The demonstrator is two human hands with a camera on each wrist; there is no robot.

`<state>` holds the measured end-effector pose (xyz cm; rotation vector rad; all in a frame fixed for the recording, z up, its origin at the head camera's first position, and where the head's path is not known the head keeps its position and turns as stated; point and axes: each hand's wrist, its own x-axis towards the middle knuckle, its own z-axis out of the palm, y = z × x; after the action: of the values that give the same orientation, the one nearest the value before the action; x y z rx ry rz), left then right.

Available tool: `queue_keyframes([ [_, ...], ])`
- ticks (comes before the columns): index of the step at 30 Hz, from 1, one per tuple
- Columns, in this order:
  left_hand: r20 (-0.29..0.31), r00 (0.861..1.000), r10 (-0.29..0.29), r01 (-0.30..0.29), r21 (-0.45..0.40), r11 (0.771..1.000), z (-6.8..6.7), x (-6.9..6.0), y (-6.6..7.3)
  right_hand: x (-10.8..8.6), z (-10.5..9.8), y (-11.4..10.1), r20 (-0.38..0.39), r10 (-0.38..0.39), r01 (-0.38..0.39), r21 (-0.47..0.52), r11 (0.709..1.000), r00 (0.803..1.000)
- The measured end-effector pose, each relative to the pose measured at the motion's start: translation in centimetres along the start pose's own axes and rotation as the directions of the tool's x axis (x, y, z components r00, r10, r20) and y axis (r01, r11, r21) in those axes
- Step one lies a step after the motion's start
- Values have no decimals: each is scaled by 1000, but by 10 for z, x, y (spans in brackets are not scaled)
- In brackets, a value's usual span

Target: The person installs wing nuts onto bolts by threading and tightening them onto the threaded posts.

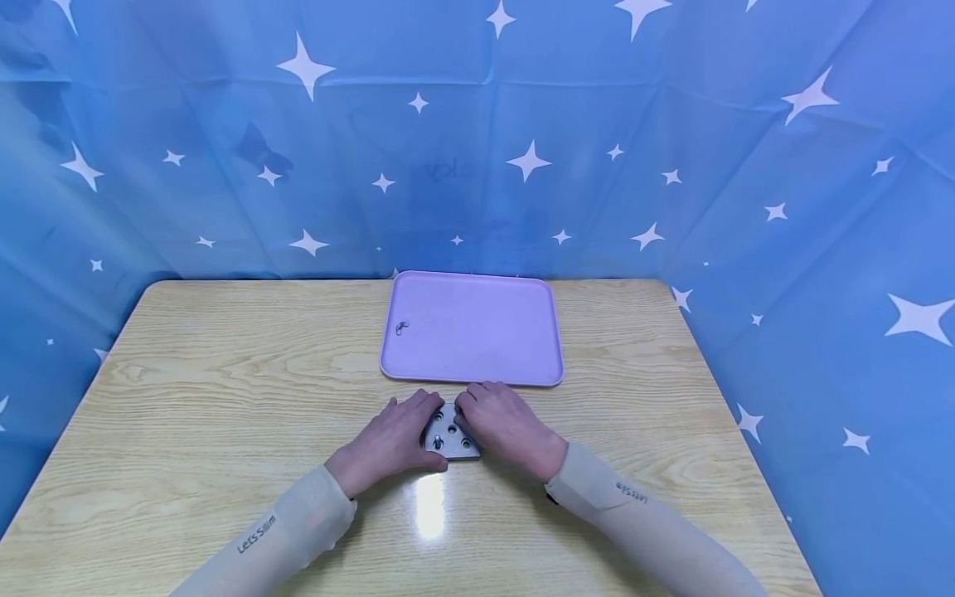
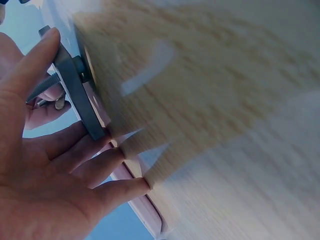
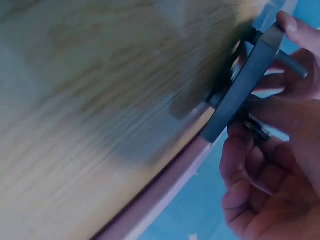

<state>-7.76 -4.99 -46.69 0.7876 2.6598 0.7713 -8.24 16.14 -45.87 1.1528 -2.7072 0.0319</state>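
Metal plate (image 1: 452, 437) sits just near of the tray (image 1: 477, 332), left hand (image 1: 391, 439) gripping its left side. Right hand (image 1: 511, 427) pinches a bolt (image 3: 257, 128) at its far right, diagonal from the upright screw (image 1: 438, 442) at near left.

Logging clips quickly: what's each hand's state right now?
Left hand: holding the metal plate by its edges.
Right hand: pinching a small metal part.

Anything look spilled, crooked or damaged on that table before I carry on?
Nothing stands out. The left hand holds the metal plate, with a screw standing in its near-left hole. Small metal pieces lie together at the left side of the lilac tray; no spill or damage shows.
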Motion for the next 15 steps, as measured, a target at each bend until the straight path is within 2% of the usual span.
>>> queue_keyframes([
  [3,0,1000,3,-3,7,1000,0,0,0,-2,-8,6,63,-11,8,43,999,998],
  [5,1,1000,1,-1,7,1000,0,0,0,-4,-14,12,113,-54,48,56,997,992],
  [10,9,1000,0,0,0,1000,-1,-1,-1,-9,-23,23,219,-185,183,26,983,958],
  [15,16,1000,3,-3,-10,1000,-1,0,-1,-11,-20,25,235,-249,268,-50,962,940],
])
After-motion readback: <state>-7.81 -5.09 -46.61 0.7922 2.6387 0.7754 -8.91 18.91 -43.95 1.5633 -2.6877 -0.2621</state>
